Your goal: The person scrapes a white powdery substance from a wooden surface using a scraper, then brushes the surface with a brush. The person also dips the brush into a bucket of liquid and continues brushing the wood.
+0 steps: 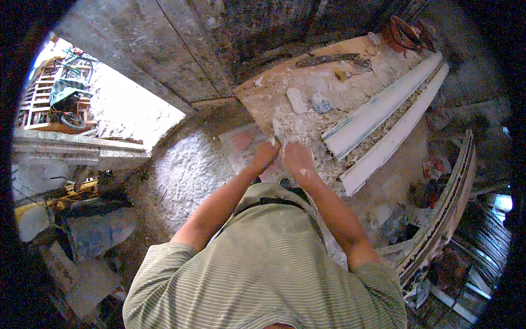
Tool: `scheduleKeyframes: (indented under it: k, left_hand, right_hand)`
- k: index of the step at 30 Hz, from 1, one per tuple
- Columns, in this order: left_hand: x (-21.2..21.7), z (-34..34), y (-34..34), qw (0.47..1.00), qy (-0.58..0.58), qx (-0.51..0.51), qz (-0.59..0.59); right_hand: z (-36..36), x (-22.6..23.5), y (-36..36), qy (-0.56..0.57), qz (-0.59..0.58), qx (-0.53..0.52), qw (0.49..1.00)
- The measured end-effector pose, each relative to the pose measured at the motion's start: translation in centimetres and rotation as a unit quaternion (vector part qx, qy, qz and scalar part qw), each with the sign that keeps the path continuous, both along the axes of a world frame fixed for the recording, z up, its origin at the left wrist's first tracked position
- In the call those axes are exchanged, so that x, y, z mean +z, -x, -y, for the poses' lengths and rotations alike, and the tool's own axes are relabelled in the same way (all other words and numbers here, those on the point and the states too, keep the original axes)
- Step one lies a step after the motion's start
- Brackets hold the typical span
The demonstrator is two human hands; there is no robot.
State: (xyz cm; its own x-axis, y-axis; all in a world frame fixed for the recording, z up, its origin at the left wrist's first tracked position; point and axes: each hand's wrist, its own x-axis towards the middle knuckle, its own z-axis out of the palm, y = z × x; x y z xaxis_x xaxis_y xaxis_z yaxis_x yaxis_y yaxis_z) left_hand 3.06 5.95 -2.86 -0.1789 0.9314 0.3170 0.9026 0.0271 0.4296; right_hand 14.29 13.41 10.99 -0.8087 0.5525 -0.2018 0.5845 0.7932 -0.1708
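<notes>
My left hand and my right hand are close together at the near edge of a wooden board that is smeared with white plaster. Between the fingers sits a small pale lump or scrap of plaster, held up at the board's edge; both hands touch it. Both hands are dusted white. Two long white plaster mouldings lie side by side on the board, to the right of my right hand.
A rough pale plaster mound lies on the floor to the left of the board. Curved moulding strips lean at the right. Rubble and slabs fill the lower left. A bright doorway with a wooden frame opens at the far left.
</notes>
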Motion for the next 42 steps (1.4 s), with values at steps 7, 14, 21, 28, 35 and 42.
scheduleKeyframes:
  k: [7,14,21,28,35,42]
  left_hand:
    - [4.7,0.6,0.9,0.882,0.219,0.207,0.363]
    - [3.4,0.4,-0.3,0.986,0.037,0.151,0.062]
    - [-3.1,-0.4,2.3,0.986,0.162,0.041,0.002]
    - [-0.1,-0.9,2.7,0.866,0.202,0.181,0.420]
    - [1.6,-0.2,2.3,0.955,0.100,0.160,0.230]
    - [2.0,-0.7,2.1,0.853,0.167,0.233,0.437]
  right_hand:
    - [0.7,-0.6,0.0,0.001,-0.120,0.044,0.992]
    - [-0.2,0.8,0.5,0.004,-0.067,0.042,0.997]
    - [-0.3,-0.9,-0.1,0.028,-0.038,0.072,0.996]
    - [0.0,-2.4,-0.8,0.023,-0.099,0.055,0.993]
    - [0.2,-1.4,-0.6,0.056,-0.063,0.027,0.996]
    - [-0.4,-0.1,0.5,-0.020,-0.040,0.077,0.996]
